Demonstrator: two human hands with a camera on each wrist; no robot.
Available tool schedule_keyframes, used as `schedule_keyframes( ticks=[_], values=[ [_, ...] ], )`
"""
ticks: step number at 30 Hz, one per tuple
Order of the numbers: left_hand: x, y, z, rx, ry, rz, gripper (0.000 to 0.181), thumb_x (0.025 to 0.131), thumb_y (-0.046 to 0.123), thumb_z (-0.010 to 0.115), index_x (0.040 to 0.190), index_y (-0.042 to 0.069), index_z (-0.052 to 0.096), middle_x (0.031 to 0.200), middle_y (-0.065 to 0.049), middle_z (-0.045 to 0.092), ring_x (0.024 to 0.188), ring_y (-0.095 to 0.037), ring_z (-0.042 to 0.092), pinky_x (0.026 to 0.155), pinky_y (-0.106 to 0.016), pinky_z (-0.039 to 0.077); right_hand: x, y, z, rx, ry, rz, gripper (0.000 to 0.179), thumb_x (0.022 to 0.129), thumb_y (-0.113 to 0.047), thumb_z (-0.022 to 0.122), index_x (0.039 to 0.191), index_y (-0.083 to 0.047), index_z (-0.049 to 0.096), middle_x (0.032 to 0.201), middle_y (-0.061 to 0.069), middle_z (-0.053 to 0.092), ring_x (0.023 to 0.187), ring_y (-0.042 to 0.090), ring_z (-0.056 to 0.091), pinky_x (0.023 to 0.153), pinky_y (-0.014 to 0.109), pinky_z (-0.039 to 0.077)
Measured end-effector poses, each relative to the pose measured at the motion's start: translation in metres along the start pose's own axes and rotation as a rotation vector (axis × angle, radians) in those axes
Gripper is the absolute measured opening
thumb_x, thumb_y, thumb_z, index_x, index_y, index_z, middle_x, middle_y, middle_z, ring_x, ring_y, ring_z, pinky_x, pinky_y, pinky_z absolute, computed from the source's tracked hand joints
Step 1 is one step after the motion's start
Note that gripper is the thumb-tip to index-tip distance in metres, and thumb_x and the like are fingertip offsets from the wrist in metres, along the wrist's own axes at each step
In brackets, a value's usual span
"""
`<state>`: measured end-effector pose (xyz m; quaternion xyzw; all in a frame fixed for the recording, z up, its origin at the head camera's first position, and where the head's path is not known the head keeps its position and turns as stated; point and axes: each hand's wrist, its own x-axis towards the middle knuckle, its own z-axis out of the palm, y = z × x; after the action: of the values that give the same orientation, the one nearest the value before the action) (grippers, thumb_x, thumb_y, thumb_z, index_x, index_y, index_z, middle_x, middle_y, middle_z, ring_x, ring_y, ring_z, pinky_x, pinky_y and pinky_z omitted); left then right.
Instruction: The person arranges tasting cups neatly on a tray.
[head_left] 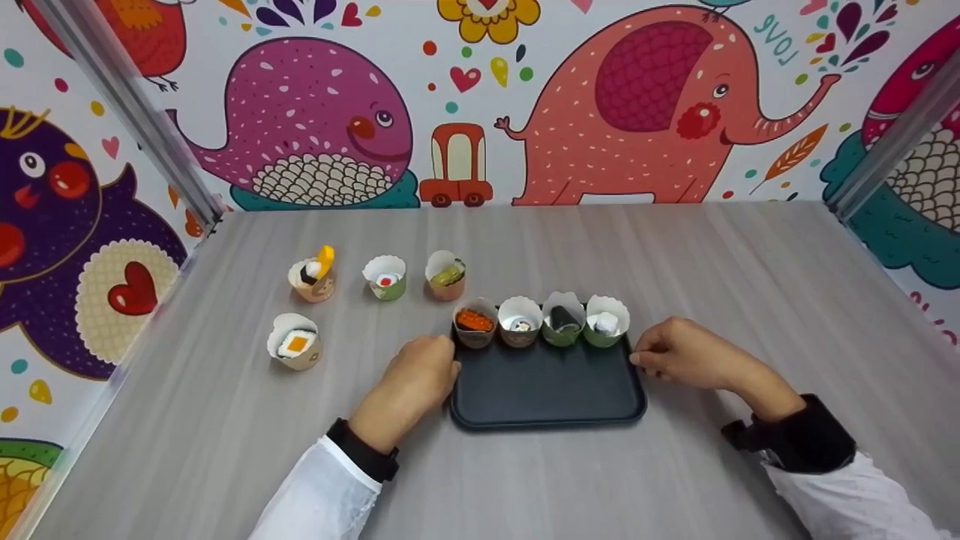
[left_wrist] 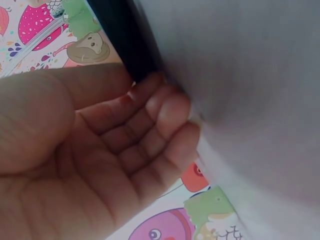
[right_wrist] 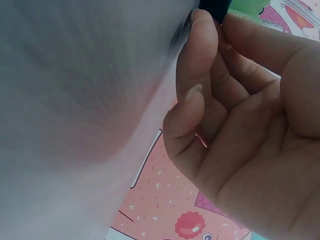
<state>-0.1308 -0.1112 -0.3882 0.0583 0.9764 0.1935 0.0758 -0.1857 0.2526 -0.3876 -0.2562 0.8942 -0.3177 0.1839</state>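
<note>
on the grey counter (head_left: 705, 255), left hand (head_left: 420, 369) and right hand (head_left: 691, 352) pinch a black tray (head_left: 547, 390) carrying four sushi cups (head_left: 562, 334), four more cups (head_left: 386, 289) outside it.

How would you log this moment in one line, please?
left grip: pinches left edge of tray | right grip: pinches right edge | tray: four cups | table: four other cups

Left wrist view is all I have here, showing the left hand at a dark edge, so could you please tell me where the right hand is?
Observer: The right hand pinches the right edge of the tray.
Operator: Thank you; is anything standing on the tray?
Observer: Yes, four paper cups stand in a row along its far side.
Operator: Are there any cups off it, please?
Observer: Yes, four other cups stand on the table.
</note>
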Motion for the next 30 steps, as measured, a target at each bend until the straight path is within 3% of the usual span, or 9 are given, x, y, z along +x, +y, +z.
schedule_keyframes(
  ticks=[6, 17, 22, 26, 30],
  values=[
    [-0.002, -0.002, 0.000, 0.016, 0.033, 0.014, 0.013, 0.097, 0.007, 0.071, 0.091, -0.005, 0.070, 0.090, -0.020, 0.070, 0.089, -0.040, 0.070, 0.078, -0.052, 0.055, 0.003, 0.002, 0.002, 0.004, -0.004, -0.011, 0.017, 0.099, -0.006, 0.069, 0.082, -0.007, 0.074, 0.068, 0.000, 0.065, 0.060, 0.013, 0.059, 0.056, 0.026, 0.048],
    [-0.007, 0.000, -0.004, -0.055, 0.022, -0.013, 0.018, 0.099, 0.012, 0.070, 0.097, -0.006, 0.070, 0.092, -0.020, 0.071, 0.085, -0.035, 0.069, 0.076, -0.050, 0.055, 0.000, 0.003, 0.002, 0.032, -0.010, 0.022, 0.016, 0.100, -0.006, 0.068, 0.085, -0.006, 0.073, 0.067, 0.001, 0.065, 0.058, 0.014, 0.059, 0.054, 0.026, 0.048],
    [-0.012, -0.001, -0.010, -0.041, 0.049, 0.020, 0.020, 0.099, 0.014, 0.072, 0.085, 0.000, 0.068, 0.081, -0.014, 0.067, 0.074, -0.029, 0.065, 0.067, -0.046, 0.052, -0.001, 0.001, 0.002, 0.027, -0.015, 0.026, 0.017, 0.101, -0.007, 0.067, 0.085, -0.006, 0.072, 0.067, 0.002, 0.065, 0.058, 0.014, 0.059, 0.054, 0.027, 0.048],
    [-0.018, -0.008, -0.014, -0.004, 0.180, 0.103, 0.023, 0.097, 0.013, 0.073, 0.076, 0.006, 0.066, 0.076, -0.010, 0.065, 0.073, -0.031, 0.066, 0.063, -0.047, 0.052, 0.000, -0.001, 0.002, 0.015, -0.016, 0.023, 0.017, 0.101, -0.006, 0.066, 0.085, -0.006, 0.072, 0.067, 0.001, 0.065, 0.059, 0.014, 0.060, 0.055, 0.028, 0.049],
    [-0.025, -0.023, -0.015, 0.043, 0.387, 0.205, 0.008, 0.092, 0.008, 0.074, 0.087, 0.002, 0.072, 0.086, -0.013, 0.070, 0.080, -0.035, 0.069, 0.067, -0.051, 0.055, 0.001, -0.002, 0.002, 0.012, -0.021, 0.020, 0.018, 0.101, -0.004, 0.065, 0.085, -0.006, 0.073, 0.067, 0.001, 0.065, 0.059, 0.015, 0.060, 0.055, 0.028, 0.049]
  ],
)
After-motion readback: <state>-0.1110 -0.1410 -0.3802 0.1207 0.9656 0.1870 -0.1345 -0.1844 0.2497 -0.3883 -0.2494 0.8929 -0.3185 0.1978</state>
